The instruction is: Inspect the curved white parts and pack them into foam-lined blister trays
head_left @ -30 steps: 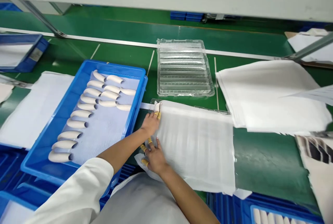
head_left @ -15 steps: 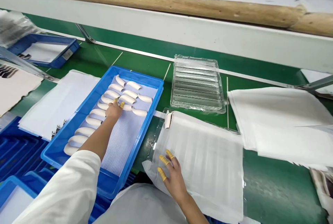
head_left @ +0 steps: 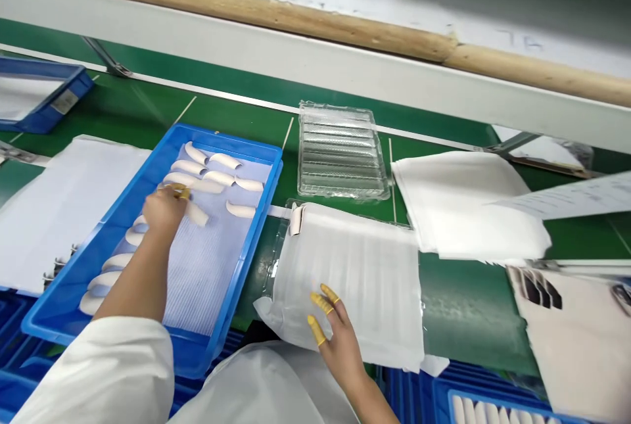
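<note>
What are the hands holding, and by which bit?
The left hand is at the end of a white curved piece in the blue tray; its grip is unclear. The right hand holds nothing.

Bright, diffuse light, only soft shadows. Hard glare at 12 o'clock beyond the wooden rail [head_left: 276, 20], glints on the plastic tray [head_left: 340, 151], dull sheen on the green belt [head_left: 468, 312] at 4 o'clock. Wide-angle bow in the rail toward the edges. Sheet [head_left: 566, 197] at 3 o'clock is blurred, left hand [head_left: 165, 208] slightly soft.
</note>
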The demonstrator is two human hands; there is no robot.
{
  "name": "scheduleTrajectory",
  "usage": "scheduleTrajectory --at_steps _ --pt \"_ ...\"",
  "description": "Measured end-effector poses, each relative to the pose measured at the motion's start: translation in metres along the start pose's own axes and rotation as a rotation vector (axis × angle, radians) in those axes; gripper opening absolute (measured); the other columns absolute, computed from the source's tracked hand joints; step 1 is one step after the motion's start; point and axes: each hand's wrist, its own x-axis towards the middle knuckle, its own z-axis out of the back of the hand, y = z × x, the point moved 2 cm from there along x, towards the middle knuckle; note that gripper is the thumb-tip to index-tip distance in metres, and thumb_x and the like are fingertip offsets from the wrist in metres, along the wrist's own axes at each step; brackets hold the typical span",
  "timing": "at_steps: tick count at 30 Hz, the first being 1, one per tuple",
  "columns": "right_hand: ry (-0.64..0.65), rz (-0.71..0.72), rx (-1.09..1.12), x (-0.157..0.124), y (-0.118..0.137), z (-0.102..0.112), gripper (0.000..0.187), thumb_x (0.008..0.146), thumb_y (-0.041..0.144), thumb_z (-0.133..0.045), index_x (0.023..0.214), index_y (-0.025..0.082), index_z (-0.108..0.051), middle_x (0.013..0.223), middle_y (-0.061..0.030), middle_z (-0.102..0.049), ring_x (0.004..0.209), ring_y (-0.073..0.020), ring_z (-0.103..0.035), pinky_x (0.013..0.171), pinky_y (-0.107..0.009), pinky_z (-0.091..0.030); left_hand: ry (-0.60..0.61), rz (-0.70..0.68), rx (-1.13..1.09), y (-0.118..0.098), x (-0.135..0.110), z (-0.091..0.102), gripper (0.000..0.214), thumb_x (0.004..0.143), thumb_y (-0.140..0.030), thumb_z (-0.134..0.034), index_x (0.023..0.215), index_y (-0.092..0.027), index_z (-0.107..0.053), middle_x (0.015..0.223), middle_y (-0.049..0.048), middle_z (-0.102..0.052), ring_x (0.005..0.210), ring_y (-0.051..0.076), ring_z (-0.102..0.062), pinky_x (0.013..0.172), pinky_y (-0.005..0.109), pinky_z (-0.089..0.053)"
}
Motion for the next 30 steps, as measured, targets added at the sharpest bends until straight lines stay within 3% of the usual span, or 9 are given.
scheduleTrajectory --at_steps 3,6,8,11,14,17,22,24,30 --pt "-0.106 0.159 -0.099 0.02 0.035 0.024 0.046 0.098 0.022 -0.051 0.143 0.026 -0.046 0.145 -0.017 -0.049 0.13 -0.0277 -0.056 0.101 -0.048 -0.056 -0.197 -0.107 0.089 -0.02 -0.038 0.028 0.035 0.083 -0.04 -0.058 0.057 -0.023 -0.043 0.059 -0.0004 -0.037 0.065 0.019 -0.052 0.058 0.03 -0.023" --pt "-0.19 0.353 -0.253 0.038 0.074 0.045 0.062 0.097 0.019 -0.053 0.154 0.025 -0.03 0.153 -0.0203 -0.039 0.14 -0.0331 -0.043 0.102 -0.054 -0.053 -0.262 -0.438 0.015 -0.062 -0.097 0.039 0.032 0.081 -0.047 -0.061 0.061 -0.022 -0.06 0.059 -0.0007 -0.047 0.055 0.014 -0.046 0.055 0.029 -0.027" --pt "-0.233 0.411 -0.347 0.042 0.092 0.054 0.07 0.097 0.021 -0.054 0.157 0.021 -0.019 0.156 -0.0242 -0.031 0.143 -0.0379 -0.036 0.1 -0.057 -0.052 -0.121 -0.604 -0.139 -0.091 -0.14 0.039 0.022 0.085 -0.041 -0.062 0.08 -0.022 -0.072 0.066 -0.0007 -0.061 0.055 0.012 -0.049 0.054 0.027 -0.036" --pt "-0.249 0.413 -0.421 0.035 0.1 0.061 0.077 0.098 0.02 -0.052 0.159 0.021 -0.006 0.152 -0.0249 -0.039 0.135 -0.0373 -0.046 0.097 -0.055 -0.055 0.098 -0.683 -0.353 -0.122 -0.191 0.036 0.018 0.087 -0.032 -0.065 0.097 -0.022 -0.075 0.073 -0.0018 -0.069 0.055 0.01 -0.051 0.054 0.022 -0.043" --pt "-0.238 0.362 -0.356 0.017 0.092 0.067 0.073 0.1 0.017 -0.044 0.16 0.024 -0.002 0.13 -0.0194 -0.061 0.116 -0.0308 -0.062 0.089 -0.047 -0.059 0.165 -0.649 -0.487 -0.134 -0.221 0.036 0.013 0.085 -0.026 -0.068 0.095 -0.023 -0.076 0.073 -0.0026 -0.07 0.055 0.008 -0.051 0.053 0.02 -0.044" --pt "-0.183 0.236 -0.154 -0.003 0.083 0.073 0.062 0.102 0.023 -0.04 0.159 0.026 -0.015 0.111 -0.0154 -0.067 0.098 -0.0277 -0.067 0.079 -0.043 -0.061 0.242 -0.531 -0.599 -0.135 -0.235 0.034 0.015 0.082 -0.027 -0.07 0.095 -0.024 -0.077 0.074 -0.0023 -0.071 0.056 0.008 -0.052 0.056 0.019 -0.047" --pt "0.11 -0.041 0.637 -0.03 0.089 0.088 0.058 0.102 0.041 -0.045 0.155 0.029 -0.027 0.12 -0.0115 -0.066 0.106 -0.0217 -0.065 0.094 -0.042 -0.055 0.433 -0.233 -0.815 -0.134 -0.253 0.028 0.027 0.075 -0.039 -0.078 0.096 -0.022 -0.078 0.081 0.0016 -0.075 0.069 0.013 -0.064 0.065 0.022 -0.054" --pt "0.233 -0.12 0.878 -0.038 0.095 0.094 0.059 0.101 0.045 -0.048 0.154 0.03 -0.028 0.125 -0.0104 -0.064 0.104 -0.019 -0.064 0.092 -0.039 -0.055 0.508 -0.161 -0.908 -0.138 -0.26 0.026 0.026 0.073 -0.04 -0.08 0.092 -0.022 -0.078 0.087 0.0029 -0.077 0.076 0.014 -0.068 0.07 0.023 -0.056" --pt "0.307 -0.178 1.05 -0.056 0.103 0.104 0.066 0.096 0.048 -0.057 0.153 0.032 -0.029 0.115 -0.0067 -0.066 0.082 -0.0114 -0.061 0.081 -0.031 -0.055 0.566 -0.15 -0.983 -0.154 -0.276 0.028 0.025 0.075 -0.038 -0.079 0.093 -0.021 -0.077 0.089 0.0036 -0.077 0.078 0.015 -0.07 0.073 0.024 -0.059"
